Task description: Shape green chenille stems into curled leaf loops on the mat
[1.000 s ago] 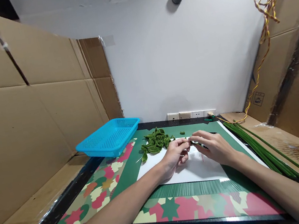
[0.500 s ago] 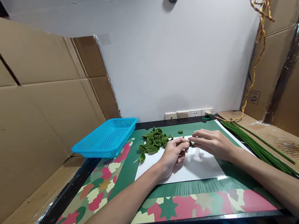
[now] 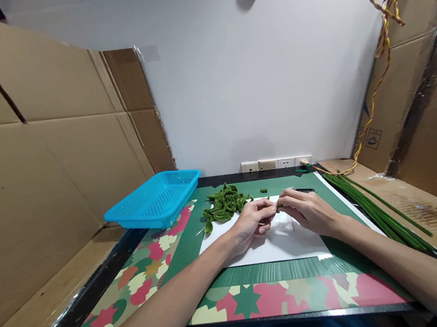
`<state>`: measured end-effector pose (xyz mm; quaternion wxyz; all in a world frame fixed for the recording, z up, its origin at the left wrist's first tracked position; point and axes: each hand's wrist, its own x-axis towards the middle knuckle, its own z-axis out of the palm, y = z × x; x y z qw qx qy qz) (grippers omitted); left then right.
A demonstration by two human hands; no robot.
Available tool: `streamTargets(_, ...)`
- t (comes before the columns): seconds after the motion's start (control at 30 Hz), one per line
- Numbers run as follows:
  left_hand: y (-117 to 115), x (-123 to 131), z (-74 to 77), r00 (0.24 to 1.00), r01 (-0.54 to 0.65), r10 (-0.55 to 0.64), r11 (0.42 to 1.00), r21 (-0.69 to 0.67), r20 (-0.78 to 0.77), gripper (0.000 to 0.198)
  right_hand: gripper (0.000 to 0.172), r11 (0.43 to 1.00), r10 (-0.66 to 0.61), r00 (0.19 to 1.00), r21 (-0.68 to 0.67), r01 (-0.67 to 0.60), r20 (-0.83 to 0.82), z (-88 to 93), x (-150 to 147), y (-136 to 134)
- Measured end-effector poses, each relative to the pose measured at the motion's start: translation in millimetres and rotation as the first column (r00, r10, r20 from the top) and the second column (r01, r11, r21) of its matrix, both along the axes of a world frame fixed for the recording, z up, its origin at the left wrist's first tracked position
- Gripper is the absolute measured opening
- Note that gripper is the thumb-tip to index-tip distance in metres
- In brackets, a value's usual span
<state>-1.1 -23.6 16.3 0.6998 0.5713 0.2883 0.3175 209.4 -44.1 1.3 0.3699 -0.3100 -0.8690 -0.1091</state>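
My left hand (image 3: 254,222) and my right hand (image 3: 311,210) meet above a white sheet of paper (image 3: 276,252), thumbs and fingers pinched together. Between the fingertips a small piece of green pipe cleaner (image 3: 279,208) barely shows; most of it is covered by my fingers. To the left of the hands lies a heap of green pipe-cleaner leaves (image 3: 227,202), bent into loops. One small green piece (image 3: 264,190) rests apart from the heap, behind the paper. Just beyond my right hand, a slim black object (image 3: 304,190) pokes out, its kind unclear.
A blue plastic basket (image 3: 138,222) stands at the back left. Long green pipe cleaners (image 3: 373,215) lie along the right side. Cardboard walls (image 3: 88,169) flank the green patterned mat (image 3: 145,275). A twisted yellow cord (image 3: 372,102) hangs down to the sockets (image 3: 286,163).
Both hands stay pinched at nearly the same spot, with the right fingers turned slightly. The black object beyond my right hand has come into view. The whole view has shifted a little.
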Motion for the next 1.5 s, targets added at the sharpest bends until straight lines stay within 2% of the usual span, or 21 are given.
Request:
streamTargets(0.17,6,-4,0.2,0.998,0.064,-0.065,0.997,-0.046,-0.015,0.033,0.020,0.998,0.033,0.999,-0.059,-0.033,-0.010,-4.4,-4,0)
streamTargets(0.33,9,-7,-1.2,0.993,0.103,-0.107,0.992,-0.079,-0.045,0.032,0.018,0.984,0.105,0.989,-0.130,-0.119,-0.108,-8.8,-7,-1)
streamTargets(0.53,9,-6,-2.6,0.997,0.075,-0.076,0.996,-0.057,-0.011,0.035,0.013,0.970,0.136,0.969,-0.171,-0.172,-0.207,-10.5,-9,0)
streamTargets(0.67,9,-4,-3.5,0.997,0.075,-0.075,0.996,-0.040,-0.005,0.036,0.012,0.973,0.123,0.969,-0.164,-0.160,-0.216,-9.5,-7,1)
streamTargets(0.87,9,-3,-3.7,0.997,0.076,-0.076,0.997,-0.030,0.009,0.036,0.016,0.983,0.084,0.992,-0.156,-0.099,-0.096,-5.1,-3,1)
streamTargets(0.97,6,-2,-2.4,0.996,0.090,-0.090,0.996,-0.020,0.011,0.036,0.017,0.982,0.079,0.991,-0.164,-0.096,-0.111,-5.3,-5,0)
streamTargets(1.07,2,-1,-1.2,0.998,0.054,-0.056,0.997,0.050,0.026,0.035,0.016,0.980,0.060,0.978,-0.176,-0.096,-0.201,-6.3,-7,1)
streamTargets(1.13,0,-1,-1.1,1.000,0.010,-0.013,0.989,0.144,0.022,0.034,0.016,0.977,0.047,0.968,-0.189,-0.096,-0.247,-6.4,-8,2)
streamTargets(1.23,-2,0,-1.9,0.997,-0.061,0.070,0.950,0.307,-0.018,0.036,0.021,0.974,0.039,0.963,-0.206,-0.096,-0.266,-6.2,-10,4)
streamTargets(1.3,-2,1,-2.6,0.994,-0.092,0.106,0.936,0.339,-0.023,0.037,0.022,0.976,0.032,0.965,-0.200,-0.086,-0.260,-6.0,-10,4)
streamTargets(1.4,-1,1,-3.1,0.998,-0.066,0.070,0.971,0.232,-0.009,0.036,0.020,0.984,0.008,0.984,-0.172,-0.039,-0.180,-4.9,-7,2)
streamTargets(1.5,1,0,-2.4,0.999,0.040,-0.038,0.993,0.115,-0.020,0.036,0.022,0.995,0.004,0.999,-0.099,-0.009,-0.049,-2.5,-4,-2)
